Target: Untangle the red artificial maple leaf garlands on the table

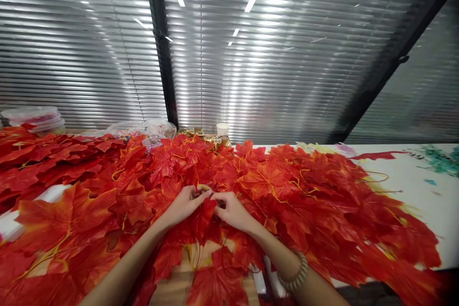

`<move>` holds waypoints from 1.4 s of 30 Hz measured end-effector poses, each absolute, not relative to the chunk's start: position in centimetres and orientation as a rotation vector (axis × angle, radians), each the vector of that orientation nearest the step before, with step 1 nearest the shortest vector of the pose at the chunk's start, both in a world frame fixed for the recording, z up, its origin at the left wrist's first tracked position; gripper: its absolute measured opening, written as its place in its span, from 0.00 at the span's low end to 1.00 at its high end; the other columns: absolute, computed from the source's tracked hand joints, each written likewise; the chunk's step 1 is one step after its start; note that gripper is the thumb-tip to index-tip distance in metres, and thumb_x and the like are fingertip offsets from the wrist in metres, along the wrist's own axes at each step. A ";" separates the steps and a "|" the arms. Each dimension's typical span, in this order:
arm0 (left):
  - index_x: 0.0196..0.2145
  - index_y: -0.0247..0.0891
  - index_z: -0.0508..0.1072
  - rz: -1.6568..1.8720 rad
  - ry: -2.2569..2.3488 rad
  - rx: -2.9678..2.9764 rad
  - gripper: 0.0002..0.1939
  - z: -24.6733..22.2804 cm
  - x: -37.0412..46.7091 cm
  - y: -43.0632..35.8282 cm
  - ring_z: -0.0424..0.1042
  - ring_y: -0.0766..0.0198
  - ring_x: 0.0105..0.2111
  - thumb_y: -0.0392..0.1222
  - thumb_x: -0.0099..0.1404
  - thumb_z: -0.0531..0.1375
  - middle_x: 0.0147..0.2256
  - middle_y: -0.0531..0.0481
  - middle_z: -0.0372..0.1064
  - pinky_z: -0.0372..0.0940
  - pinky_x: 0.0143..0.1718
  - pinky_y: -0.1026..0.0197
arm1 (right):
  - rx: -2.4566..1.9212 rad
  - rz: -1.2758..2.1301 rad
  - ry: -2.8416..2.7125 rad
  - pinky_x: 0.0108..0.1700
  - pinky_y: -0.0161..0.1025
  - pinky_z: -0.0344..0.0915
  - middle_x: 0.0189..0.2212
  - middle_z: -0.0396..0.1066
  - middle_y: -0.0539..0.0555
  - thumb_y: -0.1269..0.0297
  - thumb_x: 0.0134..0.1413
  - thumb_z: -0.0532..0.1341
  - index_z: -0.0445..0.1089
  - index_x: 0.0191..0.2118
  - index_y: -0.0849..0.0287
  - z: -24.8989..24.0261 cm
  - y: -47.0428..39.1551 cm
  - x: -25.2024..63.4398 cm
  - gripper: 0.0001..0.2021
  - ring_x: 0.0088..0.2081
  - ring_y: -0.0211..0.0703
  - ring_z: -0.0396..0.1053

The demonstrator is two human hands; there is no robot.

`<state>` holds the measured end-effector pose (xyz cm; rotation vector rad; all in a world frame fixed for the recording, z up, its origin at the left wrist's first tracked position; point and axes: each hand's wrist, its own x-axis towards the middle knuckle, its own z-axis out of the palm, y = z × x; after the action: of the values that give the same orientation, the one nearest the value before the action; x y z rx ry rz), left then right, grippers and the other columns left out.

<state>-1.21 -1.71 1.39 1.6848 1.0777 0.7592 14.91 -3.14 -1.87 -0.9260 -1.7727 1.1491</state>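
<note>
Both hands meet near the middle of the head view, over a wide heap of red artificial maple leaves (265, 179). My left hand (187, 204) has its thumb and fingers pinched together at the top of a red maple leaf (203, 217). My right hand (231, 208) closes on the same leaf from the other side, with curled fingers. The leaf hangs down between the hands. Yellow stems show among the leaves around them. The exact spot where the fingertips meet is partly hidden.
Stacked clear plastic tubs (34, 119) stand at the back left, near crumpled clear plastic bags (158, 129). A white paper cup (223, 129) and gold-wrapped packets (218, 141) sit at the back. Green scraps (442, 158) lie on the white table (423, 196). Blinds (287, 57) rise behind.
</note>
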 end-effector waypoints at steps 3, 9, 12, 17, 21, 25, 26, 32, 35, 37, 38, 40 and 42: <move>0.36 0.32 0.76 0.762 1.062 1.693 0.18 1.4 -1.2 -1.7 0.71 0.57 0.34 0.50 0.59 0.56 0.33 0.45 0.75 0.63 0.37 0.61 | -0.944 1.130 -1.784 0.25 0.30 0.54 0.18 0.62 0.48 0.67 0.46 0.57 0.68 0.24 0.64 -2.0 -3.1 14.9 0.07 0.21 0.32 0.54; 0.36 0.32 0.76 0.745 1.010 1.713 0.17 1.6 -1.1 -1.8 0.71 0.56 0.36 0.49 0.59 0.55 0.33 0.45 0.75 0.63 0.40 0.61 | -0.930 1.076 -1.822 0.30 0.31 0.57 0.20 0.64 0.48 0.69 0.45 0.56 0.68 0.22 0.64 -2.1 -3.0 14.8 0.07 0.23 0.33 0.55; 0.36 0.32 0.76 0.747 1.013 1.724 0.17 1.6 -1.1 -1.8 0.71 0.56 0.36 0.48 0.59 0.55 0.33 0.46 0.75 0.63 0.39 0.61 | -0.934 1.058 -1.836 0.31 0.31 0.57 0.20 0.64 0.48 0.69 0.45 0.56 0.68 0.22 0.64 -2.2 -3.0 14.9 0.07 0.23 0.33 0.55; 0.36 0.32 0.75 0.740 0.995 1.744 0.17 1.5 -1.2 -1.6 0.71 0.57 0.37 0.48 0.60 0.55 0.34 0.46 0.75 0.63 0.40 0.61 | -0.943 1.061 -1.859 0.32 0.31 0.58 0.21 0.63 0.48 0.68 0.46 0.56 0.68 0.23 0.64 -2.3 -2.9 14.9 0.07 0.24 0.33 0.55; 0.36 0.32 0.75 0.724 0.977 1.762 0.17 1.5 -1.2 -1.7 0.70 0.56 0.38 0.48 0.60 0.54 0.35 0.45 0.74 0.62 0.42 0.61 | -0.939 1.043 -1.878 0.30 0.30 0.57 0.20 0.62 0.48 0.71 0.44 0.55 0.66 0.21 0.64 -2.3 -2.9 14.9 0.06 0.23 0.32 0.53; 0.35 0.33 0.74 0.710 0.979 1.780 0.16 1.5 -1.2 -1.7 0.70 0.56 0.39 0.48 0.61 0.54 0.34 0.46 0.74 0.62 0.44 0.60 | -0.935 1.015 -1.899 0.30 0.30 0.57 0.20 0.62 0.47 0.72 0.44 0.55 0.66 0.21 0.64 -2.3 -3.0 14.9 0.06 0.23 0.32 0.54; 0.35 0.33 0.74 0.709 0.972 1.786 0.16 1.5 -1.2 -1.7 0.70 0.56 0.39 0.48 0.61 0.54 0.34 0.46 0.73 0.62 0.44 0.60 | -0.936 1.011 -1.903 0.30 0.30 0.57 0.20 0.63 0.47 0.72 0.44 0.54 0.66 0.21 0.64 -2.3 -3.0 14.9 0.06 0.23 0.32 0.54; 0.35 0.33 0.74 0.698 0.947 1.832 0.16 1.0 -1.3 -1.5 0.70 0.56 0.38 0.48 0.63 0.52 0.34 0.46 0.73 0.62 0.44 0.61 | -0.959 0.987 -1.930 0.31 0.30 0.57 0.21 0.65 0.48 0.73 0.45 0.54 0.67 0.21 0.63 -2.2 -3.1 15.0 0.08 0.25 0.34 0.57; 0.35 0.33 0.74 0.688 0.944 1.869 0.17 0.9 -1.3 -1.5 0.70 0.57 0.38 0.48 0.64 0.51 0.34 0.47 0.73 0.61 0.44 0.61 | -0.954 0.973 -1.948 0.30 0.30 0.57 0.21 0.65 0.48 0.73 0.45 0.54 0.67 0.21 0.63 -2.2 -3.0 15.0 0.08 0.24 0.34 0.56; 0.34 0.34 0.74 0.678 0.944 1.906 0.17 0.9 -1.4 -1.5 0.70 0.57 0.38 0.47 0.64 0.51 0.33 0.48 0.73 0.61 0.43 0.61 | -0.929 0.962 -1.958 0.30 0.30 0.55 0.20 0.63 0.47 0.73 0.44 0.54 0.66 0.21 0.64 -2.3 -3.0 15.0 0.07 0.24 0.33 0.55; 0.34 0.34 0.74 0.673 0.942 1.922 0.17 0.9 -1.4 -1.5 0.70 0.57 0.37 0.47 0.65 0.50 0.33 0.48 0.73 0.61 0.43 0.62 | -0.914 0.959 -1.962 0.29 0.30 0.55 0.20 0.63 0.47 0.74 0.44 0.54 0.66 0.21 0.64 -2.3 -3.0 15.0 0.07 0.23 0.32 0.54; 0.34 0.34 0.74 0.667 0.936 1.942 0.16 0.9 -1.3 -1.5 0.70 0.58 0.37 0.46 0.65 0.50 0.33 0.48 0.73 0.61 0.42 0.62 | -0.893 0.953 -1.959 0.29 0.29 0.54 0.19 0.62 0.47 0.74 0.44 0.54 0.66 0.21 0.64 -2.3 -3.0 15.0 0.07 0.23 0.32 0.53; 0.35 0.35 0.74 0.670 0.928 1.948 0.16 0.9 -1.3 -1.5 0.70 0.58 0.37 0.46 0.65 0.50 0.34 0.48 0.74 0.61 0.41 0.63 | -0.879 0.949 -1.956 0.28 0.29 0.53 0.19 0.61 0.46 0.74 0.44 0.54 0.65 0.21 0.64 -2.3 -3.0 15.0 0.07 0.23 0.32 0.53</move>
<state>-1.33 -1.47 0.88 1.9477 0.9280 0.6696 14.95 -3.03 -2.33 -0.8795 -1.9559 0.9490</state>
